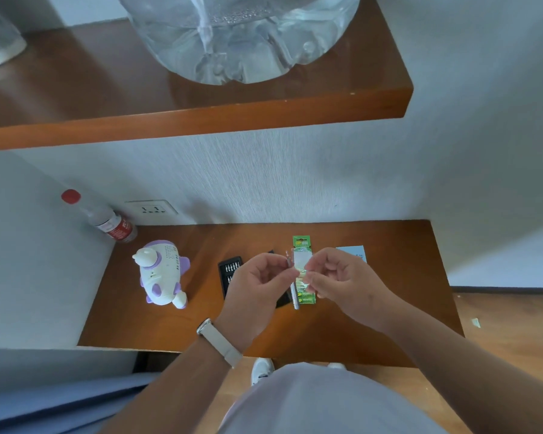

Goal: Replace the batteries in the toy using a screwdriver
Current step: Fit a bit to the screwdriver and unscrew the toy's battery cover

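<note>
A wooden tabletop (389, 308) stood against a pale textured wall, beneath a shelf (201, 120) bearing a large water jug (239, 36); above the tabletop, the left grip (257, 286), fingers curled, pinched a slim silver screwdriver (295, 297), tip pointing away from the person; the right grip (342, 283) hung just beside it, fingertips drawn together at the shaft, though whether they held it could not be told; a green battery pack (301, 245) lay between and below both; a black bit case (229, 267) lay under the left grip; the white-and-purple toy (162, 277) lay well to its left.
</note>
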The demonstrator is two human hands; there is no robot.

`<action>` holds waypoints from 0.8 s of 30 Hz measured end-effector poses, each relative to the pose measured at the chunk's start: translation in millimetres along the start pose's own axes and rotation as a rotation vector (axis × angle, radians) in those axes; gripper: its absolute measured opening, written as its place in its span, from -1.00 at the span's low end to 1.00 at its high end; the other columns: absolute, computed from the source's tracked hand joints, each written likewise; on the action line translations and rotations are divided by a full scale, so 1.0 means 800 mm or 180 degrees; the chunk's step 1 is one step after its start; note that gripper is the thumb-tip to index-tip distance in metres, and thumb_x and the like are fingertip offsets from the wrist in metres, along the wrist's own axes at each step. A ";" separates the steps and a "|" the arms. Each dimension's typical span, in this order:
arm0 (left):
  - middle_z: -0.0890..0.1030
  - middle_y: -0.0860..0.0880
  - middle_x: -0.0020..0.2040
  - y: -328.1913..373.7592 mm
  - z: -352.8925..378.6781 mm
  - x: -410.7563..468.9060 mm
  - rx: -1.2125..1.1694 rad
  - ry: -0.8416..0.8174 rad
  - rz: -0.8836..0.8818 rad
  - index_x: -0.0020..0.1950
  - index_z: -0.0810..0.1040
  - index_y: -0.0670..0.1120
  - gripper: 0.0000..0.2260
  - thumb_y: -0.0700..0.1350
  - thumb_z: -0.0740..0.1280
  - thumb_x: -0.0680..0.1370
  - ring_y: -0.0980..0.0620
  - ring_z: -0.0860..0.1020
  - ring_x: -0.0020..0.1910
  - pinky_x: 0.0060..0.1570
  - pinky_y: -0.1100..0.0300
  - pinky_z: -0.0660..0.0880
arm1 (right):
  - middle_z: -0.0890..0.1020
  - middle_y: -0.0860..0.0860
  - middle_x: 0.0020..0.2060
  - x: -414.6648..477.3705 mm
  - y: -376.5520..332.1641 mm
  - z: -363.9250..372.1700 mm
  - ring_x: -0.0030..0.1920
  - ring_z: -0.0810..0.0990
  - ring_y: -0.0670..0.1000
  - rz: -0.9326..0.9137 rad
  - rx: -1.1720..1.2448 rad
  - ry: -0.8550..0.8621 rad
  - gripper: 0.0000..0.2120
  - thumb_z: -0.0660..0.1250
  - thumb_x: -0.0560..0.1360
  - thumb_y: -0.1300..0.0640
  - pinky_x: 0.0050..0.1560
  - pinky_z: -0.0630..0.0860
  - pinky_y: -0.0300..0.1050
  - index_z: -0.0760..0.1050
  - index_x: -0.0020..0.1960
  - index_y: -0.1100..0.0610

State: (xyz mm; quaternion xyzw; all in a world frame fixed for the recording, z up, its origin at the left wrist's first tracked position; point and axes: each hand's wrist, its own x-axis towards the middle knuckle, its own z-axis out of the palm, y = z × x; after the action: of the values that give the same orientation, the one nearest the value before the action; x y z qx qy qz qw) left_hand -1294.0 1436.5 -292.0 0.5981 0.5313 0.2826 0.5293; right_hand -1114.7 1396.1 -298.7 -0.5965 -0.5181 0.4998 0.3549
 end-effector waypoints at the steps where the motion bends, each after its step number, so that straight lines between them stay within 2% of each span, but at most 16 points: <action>1: 0.70 0.07 -0.20 0.001 0.000 0.000 -0.0157 0.0052 -0.0074 -0.03 0.66 -0.04 -0.97 -0.13 0.45 0.54 0.15 0.64 -0.19 -0.12 0.31 0.58 | 0.66 -0.08 -0.20 0.002 0.002 0.003 -0.09 0.66 -0.04 -0.0008 -0.0070 -0.0069 -0.98 0.34 0.55 0.05 0.06 0.62 0.00 0.54 -0.04 -0.01; 3: 0.70 0.02 -0.20 0.000 -0.002 -0.002 -0.0408 0.0157 -0.0218 -0.03 0.65 -0.09 -0.95 -0.13 0.44 0.55 0.11 0.65 -0.21 -0.15 0.27 0.60 | 0.64 -0.10 -0.17 0.006 0.004 0.010 -0.06 0.63 -0.06 0.0007 -0.0144 -0.0247 -0.97 0.32 0.57 0.02 0.05 0.60 -0.09 0.53 -0.03 -0.04; 7: 0.68 -0.01 -0.27 -0.003 -0.010 -0.010 -0.0739 0.0375 -0.0429 -0.02 0.62 -0.19 -0.93 -0.18 0.39 0.57 0.15 0.62 -0.34 -0.32 0.34 0.54 | 0.64 -0.13 -0.17 0.015 0.000 0.026 -0.09 0.63 -0.13 -0.0031 -0.0113 -0.0500 -0.96 0.32 0.58 0.01 -0.08 0.60 -0.27 0.53 0.00 -0.05; 10: 0.70 -0.09 -0.21 -0.016 -0.019 -0.015 -0.0756 0.0605 -0.0523 -0.03 0.61 -0.17 -0.92 -0.16 0.40 0.57 0.04 0.66 -0.26 -0.18 0.21 0.65 | 0.63 -0.15 -0.27 0.024 -0.006 0.041 -0.23 0.60 -0.14 -0.0017 -0.0069 -0.0651 -0.93 0.33 0.57 -0.01 -0.19 0.55 -0.32 0.53 -0.01 -0.02; 14: 0.68 -0.11 -0.23 -0.032 -0.041 -0.019 -0.0827 0.0769 -0.0605 -0.09 0.60 -0.10 -0.93 -0.13 0.40 0.57 -0.05 0.63 -0.23 -0.14 0.10 0.63 | 0.59 -0.13 -0.35 0.036 -0.017 0.071 -0.32 0.52 -0.15 0.0000 -0.0034 -0.0805 -0.91 0.32 0.57 0.00 -0.27 0.49 -0.32 0.55 -0.02 0.01; 18: 0.64 0.01 -0.36 -0.042 -0.082 -0.007 -0.0785 0.0739 -0.0547 -0.13 0.59 -0.08 -0.91 -0.15 0.41 0.57 0.09 0.56 -0.35 -0.33 0.32 0.53 | 0.57 -0.13 -0.38 0.054 -0.030 0.109 -0.35 0.49 -0.14 0.0054 0.0003 -0.0727 -0.88 0.31 0.57 -0.02 -0.27 0.47 -0.24 0.56 -0.03 0.01; 21: 0.65 0.01 -0.33 -0.050 -0.122 0.000 -0.0878 0.0730 -0.0485 -0.06 0.59 -0.12 -0.95 -0.18 0.44 0.54 0.12 0.58 -0.34 -0.34 0.35 0.51 | 0.56 -0.09 -0.39 0.069 -0.044 0.145 -0.36 0.46 -0.13 0.0097 0.0123 -0.0579 -0.86 0.32 0.57 -0.01 -0.27 0.45 -0.18 0.57 -0.06 0.05; 24: 0.66 -0.04 -0.25 -0.065 -0.169 0.004 -0.0893 0.0793 -0.0414 0.03 0.60 -0.13 -0.88 -0.19 0.46 0.52 0.08 0.61 -0.28 -0.26 0.27 0.57 | 0.53 -0.10 -0.43 0.085 -0.061 0.188 -0.40 0.43 -0.14 0.0123 0.0142 -0.0535 -0.87 0.32 0.57 0.03 -0.32 0.42 -0.27 0.56 -0.08 0.06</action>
State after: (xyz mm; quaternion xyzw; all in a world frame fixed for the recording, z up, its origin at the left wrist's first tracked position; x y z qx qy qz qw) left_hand -1432.8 1477.9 -303.3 0.4433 0.5857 0.3909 0.5548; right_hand -1274.7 1458.0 -305.8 -0.5543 -0.5231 0.5663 0.3137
